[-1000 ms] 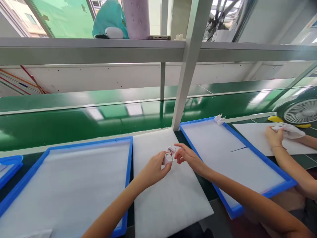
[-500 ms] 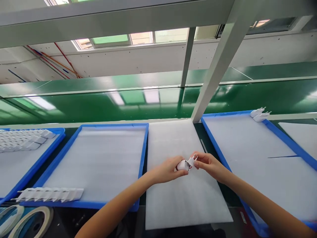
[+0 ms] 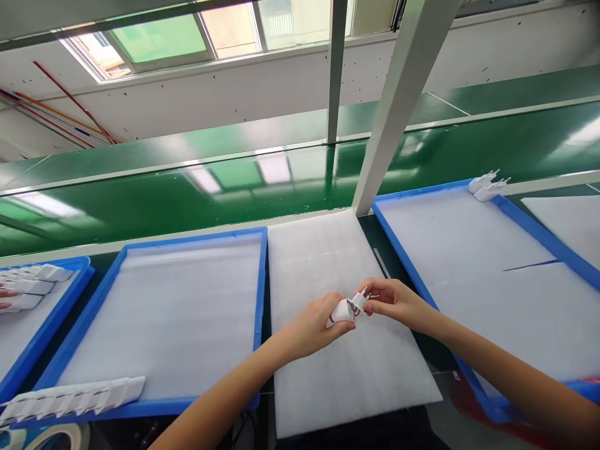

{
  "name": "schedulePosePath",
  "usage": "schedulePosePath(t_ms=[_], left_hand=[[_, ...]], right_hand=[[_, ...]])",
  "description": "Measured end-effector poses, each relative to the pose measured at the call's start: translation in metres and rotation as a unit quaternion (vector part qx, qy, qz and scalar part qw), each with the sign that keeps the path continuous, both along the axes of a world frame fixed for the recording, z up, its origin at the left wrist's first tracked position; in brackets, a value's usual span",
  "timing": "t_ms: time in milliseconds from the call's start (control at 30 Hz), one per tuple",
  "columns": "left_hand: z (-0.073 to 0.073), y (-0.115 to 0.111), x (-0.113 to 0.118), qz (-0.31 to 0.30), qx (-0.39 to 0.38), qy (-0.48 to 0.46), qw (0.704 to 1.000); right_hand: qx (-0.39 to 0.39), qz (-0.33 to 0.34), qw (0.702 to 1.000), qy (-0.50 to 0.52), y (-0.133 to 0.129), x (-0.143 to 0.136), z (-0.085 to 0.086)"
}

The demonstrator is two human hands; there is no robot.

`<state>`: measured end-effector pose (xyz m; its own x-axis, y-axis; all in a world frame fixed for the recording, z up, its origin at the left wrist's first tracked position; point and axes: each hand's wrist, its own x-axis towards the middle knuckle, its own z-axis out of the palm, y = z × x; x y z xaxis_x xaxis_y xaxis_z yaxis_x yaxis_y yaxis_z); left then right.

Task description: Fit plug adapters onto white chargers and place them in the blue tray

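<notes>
My left hand point(image 3: 321, 322) is closed round the white charger housing point(image 3: 340, 311), whose end faces right. Between the fingertips of my right hand point(image 3: 391, 303) is a white plug cap point(image 3: 360, 300) with two metal pins pointing up and right. Cap and housing sit close together at an angle, and a bit of red, perhaps wire, shows between them. Both hands are above a white foam sheet point(image 3: 347, 387). A row of white chargers point(image 3: 79, 397) lies along the near edge of the left blue tray point(image 3: 259, 300).
Two white plugs point(image 3: 487, 186) rest on the far rim of the right blue tray point(image 3: 407, 262). Another person's fingers point(image 3: 7, 299) touch chargers in the far-left tray point(image 3: 70, 319). A pale post point(image 3: 394, 100) rises behind the foam sheet. Tape rolls point(image 3: 70, 434) lie at bottom left.
The camera view has tilted and shifted. Another person's fingers have appeared at the far-left chargers. My hands keep their hold on the housing and plug cap, with little change between them.
</notes>
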<state>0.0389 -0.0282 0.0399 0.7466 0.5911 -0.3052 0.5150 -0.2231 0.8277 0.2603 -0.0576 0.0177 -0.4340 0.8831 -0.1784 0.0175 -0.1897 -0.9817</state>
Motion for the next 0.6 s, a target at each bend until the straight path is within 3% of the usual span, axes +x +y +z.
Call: schedulePosePath(t_ms=[333,600], left_hand=[[-0.007,-0.004,0.001,-0.024,0.050,0.024,0.998],[-0.009,-0.008,0.005,-0.015,0.106,0.026,0.994]], right_hand=[[-0.005,-0.005,0.999,-0.043,-0.005,-0.007,0.004],[0.079,-0.031,0.988,-0.129,-0.012,-0.013,0.005]])
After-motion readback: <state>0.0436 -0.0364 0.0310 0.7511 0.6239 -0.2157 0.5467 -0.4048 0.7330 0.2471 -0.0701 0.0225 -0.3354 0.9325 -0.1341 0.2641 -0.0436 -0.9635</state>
